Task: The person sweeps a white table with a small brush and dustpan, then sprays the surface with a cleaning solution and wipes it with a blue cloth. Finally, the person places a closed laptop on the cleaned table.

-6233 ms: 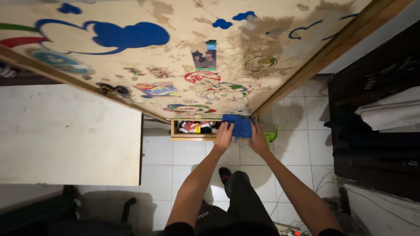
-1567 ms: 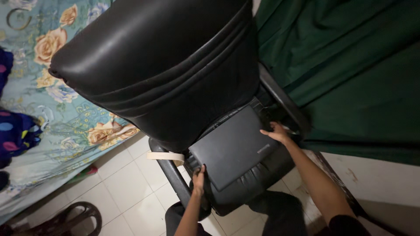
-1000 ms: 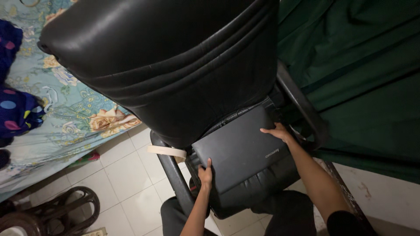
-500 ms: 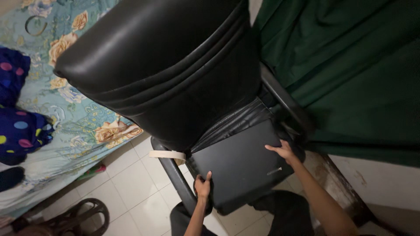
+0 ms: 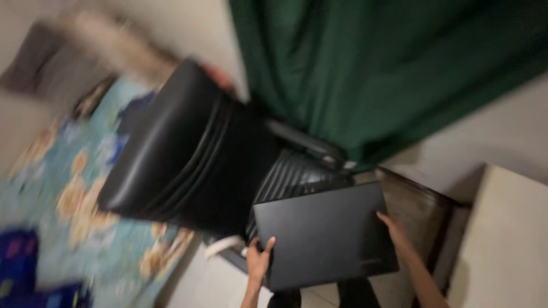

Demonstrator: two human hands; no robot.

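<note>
A closed black laptop (image 5: 324, 235) is held between both hands at the bottom of the view, above the front edge of the chair seat (image 5: 297, 179). The left hand (image 5: 258, 261) is raised from below with the forearm near vertical; the laptop's lower left corner is clamped, the thumb laid on the lid and the fingers hidden beneath. The right hand (image 5: 396, 238) is brought in from the lower right, the forearm angled up and left; the palm and fingers are pressed flat against the laptop's right edge, and how far the fingers wrap under it cannot be told.

Behind the laptop, a black padded office chair (image 5: 188, 151) is seen, its backrest tilted to the left and its ribbed seat partly covered by the laptop. A dark armrest (image 5: 308, 145) is seen at the seat's far edge. A floral bedsheet (image 5: 63, 211) lies to the left, blurred. A green curtain (image 5: 371, 63) hangs at the back, and a pale cabinet (image 5: 502, 245) stands at the right.

Compared with half a second ago, the laptop is lifted clear of the seat rather than resting on it, the grip of both hands is unchanged, and the view is swung to the right with heavy motion blur.
</note>
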